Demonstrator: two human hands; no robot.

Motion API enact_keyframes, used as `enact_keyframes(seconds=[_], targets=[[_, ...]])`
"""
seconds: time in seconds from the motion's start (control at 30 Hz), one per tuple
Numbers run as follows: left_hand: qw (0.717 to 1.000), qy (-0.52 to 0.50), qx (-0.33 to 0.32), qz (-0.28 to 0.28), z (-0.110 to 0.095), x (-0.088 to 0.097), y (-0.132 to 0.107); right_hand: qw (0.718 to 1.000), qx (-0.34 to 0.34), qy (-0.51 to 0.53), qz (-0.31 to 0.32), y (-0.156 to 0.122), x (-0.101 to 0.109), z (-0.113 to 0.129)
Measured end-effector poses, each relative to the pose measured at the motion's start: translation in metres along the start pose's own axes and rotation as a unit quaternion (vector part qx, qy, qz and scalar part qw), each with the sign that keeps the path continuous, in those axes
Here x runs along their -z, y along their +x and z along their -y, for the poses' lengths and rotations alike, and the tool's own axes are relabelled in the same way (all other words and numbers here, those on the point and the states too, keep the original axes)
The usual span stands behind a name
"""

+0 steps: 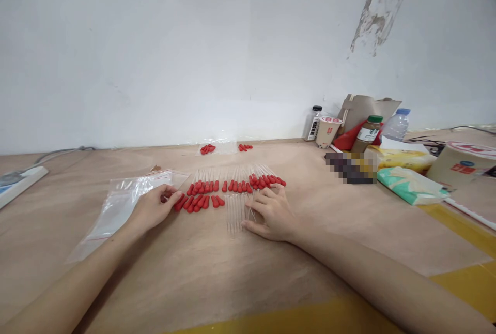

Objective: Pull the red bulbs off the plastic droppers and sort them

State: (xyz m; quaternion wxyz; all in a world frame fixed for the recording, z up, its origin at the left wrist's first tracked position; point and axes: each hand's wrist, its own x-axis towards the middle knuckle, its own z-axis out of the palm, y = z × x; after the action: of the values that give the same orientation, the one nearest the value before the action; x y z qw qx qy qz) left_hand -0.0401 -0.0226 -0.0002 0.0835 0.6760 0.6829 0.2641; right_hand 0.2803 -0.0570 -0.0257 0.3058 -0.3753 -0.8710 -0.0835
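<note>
My left hand (153, 209) is curled at the left end of a group of red rubber dropper bulbs (199, 201), its thumb and forefinger closed on one bulb (179, 202). My right hand (273, 214) bends over a row of bare glass dropper tubes (234, 214) lying side by side. A few tubes tilt between its thumb and fingers, partly hidden by them. Behind both hands lies a row of glass droppers (240, 186) fitted with red bulbs, their thin tips pointing to the wall.
Small red bulb piles (208, 149) lie on clear plastic near the wall. A clear zip bag (120, 205) is beside my left forearm. At right stand a green-capped bottle (367, 133), paper cup (328, 132) and tissue pack (411, 185). A power strip (23, 184) sits far left.
</note>
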Motion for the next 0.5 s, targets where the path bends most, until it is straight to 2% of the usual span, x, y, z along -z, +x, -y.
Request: enact_keyframes(seconds=[0.13,0.23,0.3,0.37,0.5], targets=[[0.989,0.048,-0.099,-0.097,-0.017,-0.004,-0.005,1.000,0.004,0.000,0.022,-0.001,0.003,0.001],[0.970,0.072,-0.210,-0.098,-0.040,-0.013,-0.007,1.000,0.007,-0.003,0.029,-0.001,0.004,0.001],[0.960,0.099,-0.251,-0.077,-0.057,-0.021,-0.005,1.000,0.008,-0.004,0.029,-0.001,0.003,0.001],[0.958,0.127,-0.249,-0.058,-0.071,-0.029,0.000,1.000,0.007,-0.003,0.028,-0.001,0.003,0.001],[0.965,0.166,-0.198,-0.034,-0.091,-0.040,0.018,1.000,0.005,0.004,0.026,-0.002,0.003,0.001]])
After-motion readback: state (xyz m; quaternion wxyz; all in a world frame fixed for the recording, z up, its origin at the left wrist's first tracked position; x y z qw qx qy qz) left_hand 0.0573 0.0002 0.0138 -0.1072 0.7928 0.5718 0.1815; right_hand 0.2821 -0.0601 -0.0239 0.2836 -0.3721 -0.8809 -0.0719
